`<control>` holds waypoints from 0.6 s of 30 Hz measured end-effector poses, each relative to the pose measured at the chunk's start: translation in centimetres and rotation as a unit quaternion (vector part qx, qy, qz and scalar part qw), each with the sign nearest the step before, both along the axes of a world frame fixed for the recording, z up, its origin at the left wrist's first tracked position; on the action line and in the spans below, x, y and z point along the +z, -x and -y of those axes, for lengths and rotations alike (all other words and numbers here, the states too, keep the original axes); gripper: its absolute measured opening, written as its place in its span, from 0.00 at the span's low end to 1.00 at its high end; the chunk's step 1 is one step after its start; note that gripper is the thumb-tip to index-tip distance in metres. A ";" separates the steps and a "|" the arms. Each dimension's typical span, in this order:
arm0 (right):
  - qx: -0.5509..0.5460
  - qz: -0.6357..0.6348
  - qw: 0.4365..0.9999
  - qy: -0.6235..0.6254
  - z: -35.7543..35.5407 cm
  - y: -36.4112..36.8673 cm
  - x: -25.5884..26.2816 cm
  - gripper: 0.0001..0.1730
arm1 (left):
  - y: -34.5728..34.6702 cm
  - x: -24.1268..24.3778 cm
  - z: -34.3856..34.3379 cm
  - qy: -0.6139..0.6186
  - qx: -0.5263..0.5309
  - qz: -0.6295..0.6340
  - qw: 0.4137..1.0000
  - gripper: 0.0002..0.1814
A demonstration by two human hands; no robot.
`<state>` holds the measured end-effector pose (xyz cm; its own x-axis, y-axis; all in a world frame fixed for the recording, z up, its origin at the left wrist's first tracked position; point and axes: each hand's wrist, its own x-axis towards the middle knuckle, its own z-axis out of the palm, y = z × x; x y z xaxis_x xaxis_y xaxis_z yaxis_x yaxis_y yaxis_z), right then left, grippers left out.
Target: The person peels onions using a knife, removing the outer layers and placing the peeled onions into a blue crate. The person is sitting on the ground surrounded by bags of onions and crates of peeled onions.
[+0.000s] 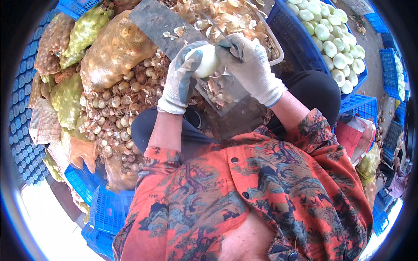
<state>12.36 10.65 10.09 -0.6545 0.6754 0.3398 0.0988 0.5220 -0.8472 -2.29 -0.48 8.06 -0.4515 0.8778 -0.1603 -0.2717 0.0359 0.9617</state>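
My left hand (183, 73), in a white knit glove with a grey-blue coated palm, is closed around a peeled white onion (206, 61). Right beside the onion, my right hand (249, 63) wears a matching glove and grips a knife (214, 23) whose thin blade points up and away. Whether the right fingers also touch the onion, I cannot tell. Below both hands, a dull board (166, 27) slants across, with a few skin scraps on it. Beyond them, a light-rimmed tray (277, 53) is heaped with papery onion skins (228, 19).
A blue crate (295, 52) of peeled onions (339, 60) stands at the right. To the left lie loose unpeeled onions (116, 101) and a full mesh sack (119, 49). More blue crates (109, 208) sit at lower left. A person (396, 177) appears at the far right edge.
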 end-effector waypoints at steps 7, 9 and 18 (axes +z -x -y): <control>-0.072 0.088 0.986 -0.118 -2.2 0.1 -2.5 0.05 | 1.6 -1.5 0.7 -0.073 0.008 0.314 0.947 0.35; -0.010 0.045 0.995 -0.083 -0.5 -0.4 -1.3 0.06 | 2.1 -1.5 0.8 -0.105 0.006 0.382 0.918 0.35; 0.053 0.084 0.994 -0.040 1.1 -0.4 -1.6 0.08 | 2.9 -1.7 1.3 -0.177 -0.016 0.425 0.888 0.35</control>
